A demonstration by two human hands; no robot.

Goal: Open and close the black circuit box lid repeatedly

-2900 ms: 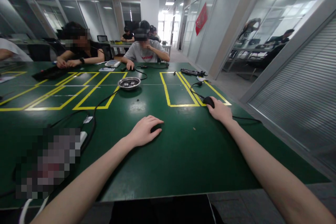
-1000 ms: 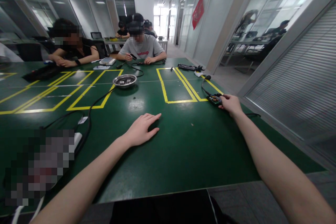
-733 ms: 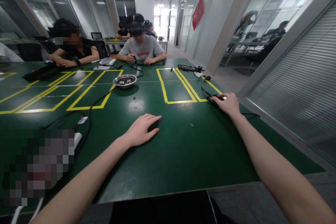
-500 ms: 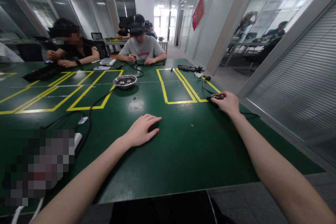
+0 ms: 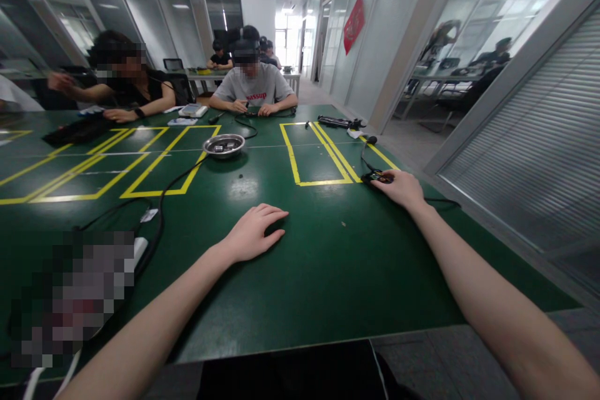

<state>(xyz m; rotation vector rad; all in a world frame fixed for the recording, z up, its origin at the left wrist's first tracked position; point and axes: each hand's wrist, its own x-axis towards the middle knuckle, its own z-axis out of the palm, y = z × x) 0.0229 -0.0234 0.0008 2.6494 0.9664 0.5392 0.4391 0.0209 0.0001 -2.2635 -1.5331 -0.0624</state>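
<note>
My left hand (image 5: 253, 232) rests on the green table (image 5: 304, 275) with its fingers stretched out, holding nothing. Out to the right, my right hand (image 5: 404, 188) has its fingers closed on a small black part with coloured wires (image 5: 377, 177), low over or on the table; my fingers hide some of it. A black cable (image 5: 363, 153) leads from near this part to a black rounded end (image 5: 372, 139) farther back. Another dark cable (image 5: 443, 201) trails out to the right of my wrist.
A metal bowl (image 5: 224, 146) with small metal pieces stands mid-table. Yellow tape (image 5: 323, 184) marks rectangles on the surface. At the back lies a long black tool-like object (image 5: 341, 122). A blurred-out item (image 5: 75, 300) with cables sits at left. Two people sit across the table.
My right hand has moved slightly left with the wired part, which shows more now. My left hand has stayed still. The person at left has swung an arm outward.
</note>
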